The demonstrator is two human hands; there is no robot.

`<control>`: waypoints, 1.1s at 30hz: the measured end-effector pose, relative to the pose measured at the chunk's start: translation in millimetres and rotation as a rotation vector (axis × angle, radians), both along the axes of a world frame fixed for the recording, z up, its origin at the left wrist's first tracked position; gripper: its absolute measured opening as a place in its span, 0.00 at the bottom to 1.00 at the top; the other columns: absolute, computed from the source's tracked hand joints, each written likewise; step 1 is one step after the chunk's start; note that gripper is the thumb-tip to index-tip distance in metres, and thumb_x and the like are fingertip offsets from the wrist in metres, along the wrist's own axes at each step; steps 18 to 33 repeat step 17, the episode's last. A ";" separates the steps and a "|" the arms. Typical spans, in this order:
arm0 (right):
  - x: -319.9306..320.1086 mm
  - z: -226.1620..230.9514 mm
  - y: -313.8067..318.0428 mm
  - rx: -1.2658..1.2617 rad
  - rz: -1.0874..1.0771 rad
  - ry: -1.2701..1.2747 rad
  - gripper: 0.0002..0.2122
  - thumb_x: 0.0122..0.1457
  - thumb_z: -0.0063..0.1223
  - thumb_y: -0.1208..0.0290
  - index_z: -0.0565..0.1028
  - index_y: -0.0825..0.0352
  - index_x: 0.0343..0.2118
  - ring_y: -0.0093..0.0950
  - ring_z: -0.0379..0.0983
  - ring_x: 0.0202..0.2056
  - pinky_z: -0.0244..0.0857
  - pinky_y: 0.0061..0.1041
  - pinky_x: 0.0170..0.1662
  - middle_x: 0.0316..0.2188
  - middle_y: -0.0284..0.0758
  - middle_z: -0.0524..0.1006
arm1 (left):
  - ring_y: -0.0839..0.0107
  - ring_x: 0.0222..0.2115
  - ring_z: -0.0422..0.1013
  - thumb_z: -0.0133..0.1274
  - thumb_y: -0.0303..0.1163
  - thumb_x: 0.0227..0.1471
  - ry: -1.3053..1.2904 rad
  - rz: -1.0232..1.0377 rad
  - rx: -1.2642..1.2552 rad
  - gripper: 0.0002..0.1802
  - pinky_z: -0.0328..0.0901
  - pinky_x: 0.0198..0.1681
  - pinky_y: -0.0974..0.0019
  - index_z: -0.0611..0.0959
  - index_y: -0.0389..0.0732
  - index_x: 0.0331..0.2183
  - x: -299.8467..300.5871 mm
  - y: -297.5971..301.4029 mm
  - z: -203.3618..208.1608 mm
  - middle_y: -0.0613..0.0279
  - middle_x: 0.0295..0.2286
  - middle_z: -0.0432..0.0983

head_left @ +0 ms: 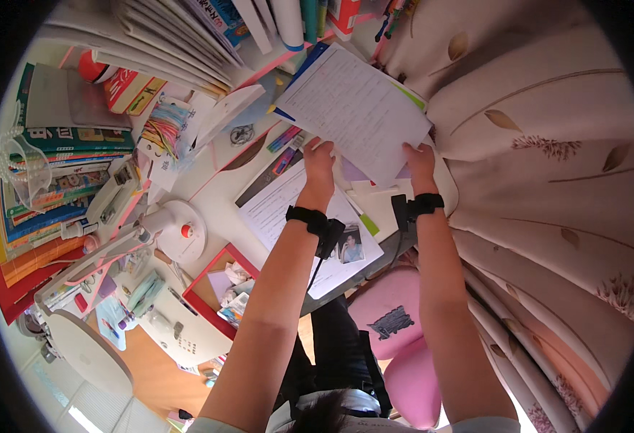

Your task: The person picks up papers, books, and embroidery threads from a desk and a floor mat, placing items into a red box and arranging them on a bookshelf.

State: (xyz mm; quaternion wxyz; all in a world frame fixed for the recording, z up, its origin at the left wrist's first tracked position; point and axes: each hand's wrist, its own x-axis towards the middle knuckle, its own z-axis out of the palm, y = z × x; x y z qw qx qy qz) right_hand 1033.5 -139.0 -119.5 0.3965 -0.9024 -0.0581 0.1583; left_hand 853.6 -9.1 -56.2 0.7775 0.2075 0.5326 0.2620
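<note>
Both my hands are at a white printed sheet (356, 108) over the far part of the desk. My left hand (319, 169) has its fingers curled at the sheet's lower left edge. Pinched in my right hand (421, 164) is the lower right edge. Beneath it lie a dark blue folder (309, 72) and other papers. Under my left forearm, more printed papers (266, 215) rest on the desk, one bearing a picture of a person (351, 247). Left of my left hand lie several coloured pens (283, 138). Each wrist wears a black strap with a small device.
Patterned curtains (533, 159) hang along the right side. An open red-edged drawer (195, 290) juts out left of my left forearm. A white round lamp base (187, 242) and rows of books (57, 187) stand further left. A pink cushioned seat (385, 303) is below the desk.
</note>
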 end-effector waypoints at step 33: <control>-58.1 114.4 -28.4 0.964 0.103 0.867 0.26 0.49 0.46 0.81 0.55 0.68 0.53 0.28 0.63 0.48 0.58 0.28 0.49 0.47 0.37 0.65 | 0.72 0.33 0.63 0.47 0.27 0.45 0.179 -0.290 0.724 0.18 0.56 0.36 0.74 0.69 0.34 0.41 -35.1 -18.9 29.9 0.55 0.34 0.69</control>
